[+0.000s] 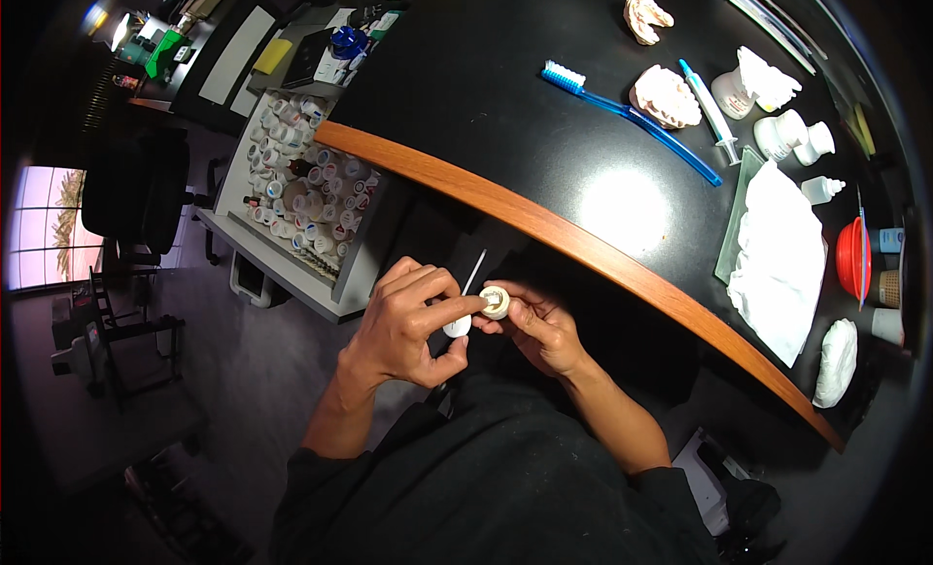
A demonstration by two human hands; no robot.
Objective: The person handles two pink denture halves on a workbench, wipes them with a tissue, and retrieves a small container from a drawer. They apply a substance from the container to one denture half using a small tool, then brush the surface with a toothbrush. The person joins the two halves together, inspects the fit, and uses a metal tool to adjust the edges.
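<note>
Both my hands meet in front of my body, just off the table's front edge. My right hand (546, 334) is closed round a small open jar (501, 313) with a pale rim, its mouth turned up. My left hand (413, 322) grips a round white lid (458, 327) between thumb and fingers. Its index fingertip reaches the jar's mouth, where something whitish shows, too small to make out. A thin pale stick (474, 272) rises beside the left fingers; whether they hold it I cannot tell.
An open drawer (335, 298) full of small jars stands left. On the black table (466, 99) lie a blue toothbrush (632, 113), dental casts (666, 97), a syringe (711, 113), white bottles (777, 135), a white cloth (777, 264) and a red bowl (852, 259). A wooden edge (583, 244) borders it.
</note>
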